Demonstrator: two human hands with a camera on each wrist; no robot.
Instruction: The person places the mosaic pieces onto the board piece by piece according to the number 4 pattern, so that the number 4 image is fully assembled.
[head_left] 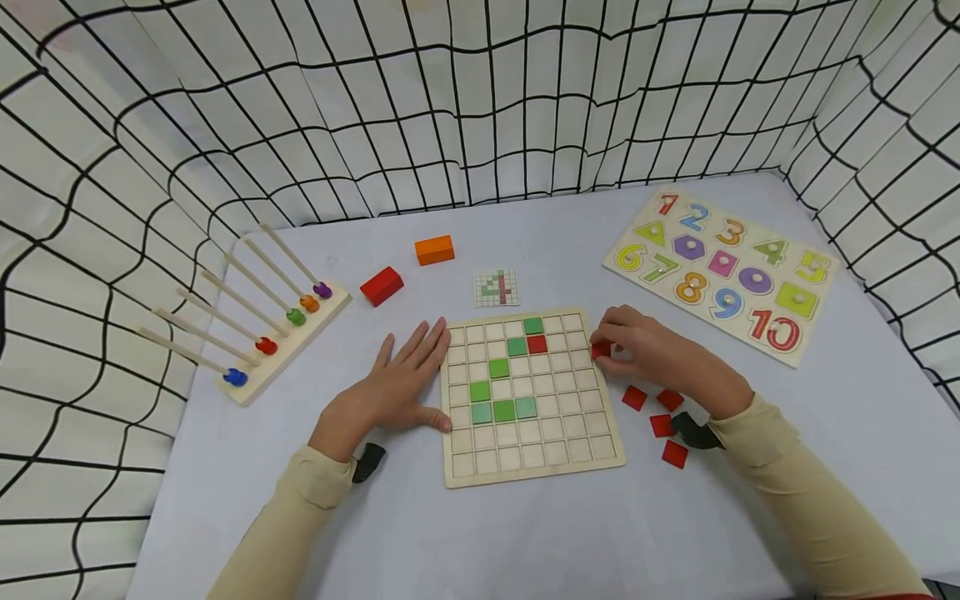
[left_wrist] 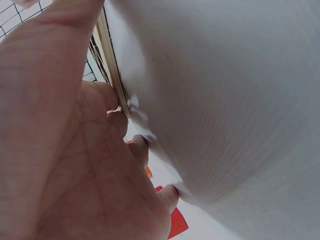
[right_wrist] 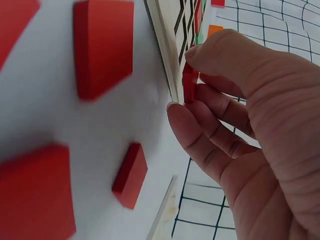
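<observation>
A wooden grid board (head_left: 534, 450) lies on the white table, with several green tiles (head_left: 504, 409) and one red tile (head_left: 537, 343) set in its squares. My left hand (head_left: 396, 387) rests flat along the board's left edge, fingers spread, thumb at the lower part of that edge. Between thumb and fingers, my right hand (head_left: 637, 343) pinches another red tile (right_wrist: 189, 82) at the board's right edge. Several loose red tiles (head_left: 662, 426) lie on the table below this hand.
Behind the board lies a small pattern card (head_left: 496, 288). A red block (head_left: 382, 286) and an orange block (head_left: 434, 250) are to its left. A peg stand with beads (head_left: 281, 346) occupies the left side, a number puzzle board (head_left: 738, 329) the right. Black netting (head_left: 480, 125) borders the table.
</observation>
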